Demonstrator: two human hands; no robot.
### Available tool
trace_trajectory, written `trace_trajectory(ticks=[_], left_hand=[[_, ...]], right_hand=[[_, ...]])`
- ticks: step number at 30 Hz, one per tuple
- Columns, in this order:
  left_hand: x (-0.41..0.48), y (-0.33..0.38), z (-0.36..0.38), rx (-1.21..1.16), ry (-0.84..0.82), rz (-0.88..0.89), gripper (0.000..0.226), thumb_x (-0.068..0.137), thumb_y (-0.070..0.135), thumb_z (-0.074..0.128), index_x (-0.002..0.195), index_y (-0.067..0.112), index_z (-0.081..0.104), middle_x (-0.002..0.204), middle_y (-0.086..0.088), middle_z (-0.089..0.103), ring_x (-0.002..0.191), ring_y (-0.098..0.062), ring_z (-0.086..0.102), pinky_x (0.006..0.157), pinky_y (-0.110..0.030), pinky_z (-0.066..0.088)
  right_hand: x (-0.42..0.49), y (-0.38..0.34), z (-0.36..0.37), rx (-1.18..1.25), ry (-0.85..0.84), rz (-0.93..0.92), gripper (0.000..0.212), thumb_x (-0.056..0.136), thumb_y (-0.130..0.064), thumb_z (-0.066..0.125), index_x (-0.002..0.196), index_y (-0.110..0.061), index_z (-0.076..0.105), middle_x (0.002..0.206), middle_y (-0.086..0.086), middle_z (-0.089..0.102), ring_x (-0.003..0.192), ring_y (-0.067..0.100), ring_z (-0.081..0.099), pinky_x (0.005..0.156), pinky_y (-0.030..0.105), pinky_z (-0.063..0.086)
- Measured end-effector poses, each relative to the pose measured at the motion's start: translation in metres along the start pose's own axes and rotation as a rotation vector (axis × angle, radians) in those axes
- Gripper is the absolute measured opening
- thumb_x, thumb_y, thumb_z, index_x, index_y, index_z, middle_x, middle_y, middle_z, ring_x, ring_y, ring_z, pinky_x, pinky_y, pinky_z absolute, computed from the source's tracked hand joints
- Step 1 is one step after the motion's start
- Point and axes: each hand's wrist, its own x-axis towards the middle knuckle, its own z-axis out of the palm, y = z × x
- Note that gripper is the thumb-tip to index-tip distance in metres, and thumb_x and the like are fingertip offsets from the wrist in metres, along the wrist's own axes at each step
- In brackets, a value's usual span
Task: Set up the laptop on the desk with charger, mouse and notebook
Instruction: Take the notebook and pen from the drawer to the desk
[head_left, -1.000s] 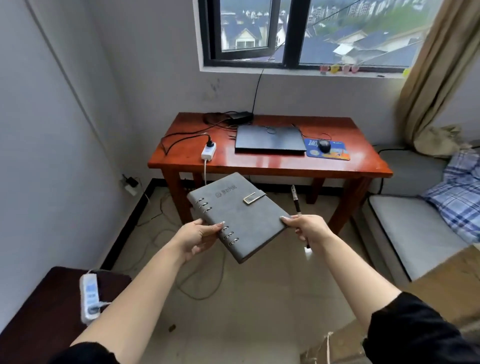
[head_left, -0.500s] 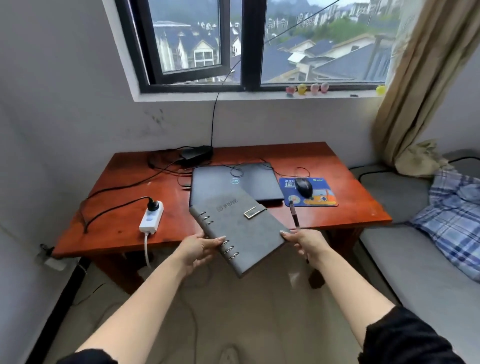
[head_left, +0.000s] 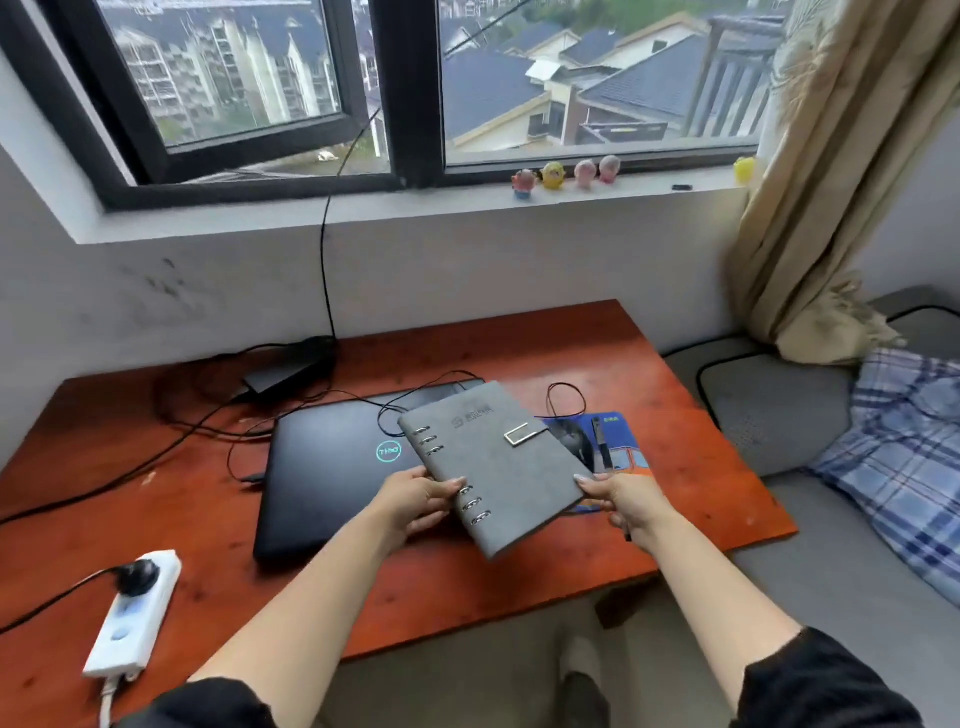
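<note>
Currently, both hands hold the grey notebook (head_left: 498, 467) above the desk (head_left: 519, 343): the left hand (head_left: 415, 501) grips its ringed edge, the right hand (head_left: 626, 501) pinches the opposite edge (together with a pen (head_left: 601, 444)). The notebook hangs tilted over the closed laptop (head_left: 332, 473) and mouse pad (head_left: 626, 449).

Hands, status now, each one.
Left hand: holding the grey notebook by its ringed edge.
Right hand: holding the grey notebook's opposite corner and a pen.

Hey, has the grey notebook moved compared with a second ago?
Yes. It went forward: earlier short of the desk, the notebook now hangs over the laptop.
</note>
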Motion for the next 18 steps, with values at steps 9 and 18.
trace_trajectory(ticks=[9,18], left_hand=[[0.138,0.084,0.125,-0.065,0.09,-0.042,0.022,0.088,0.001,0.062,0.107,0.011,0.06,0.081,0.0,0.066,0.056,-0.007,0.059,0.042,-0.011,0.047],[0.237,0.149,0.197,-0.063,0.215,-0.042,0.036,0.089,-0.013,0.051,0.123,-0.001,0.056,0.066,0.003,0.065,0.036,0.002,0.057,0.036,-0.011,0.044]], right_hand=[[0.157,-0.088,-0.09,-0.083,0.036,0.066,0.01,0.077,-0.003,0.076,0.082,-0.007,0.068,0.064,0.002,0.054,0.046,0.008,0.031,0.03,0.015,0.018],[0.271,-0.132,-0.137,-0.188,-0.04,0.088,0.029,0.07,-0.01,0.083,0.096,-0.006,0.071,0.071,0.008,0.058,0.044,0.007,0.032,0.034,0.016,0.021]])
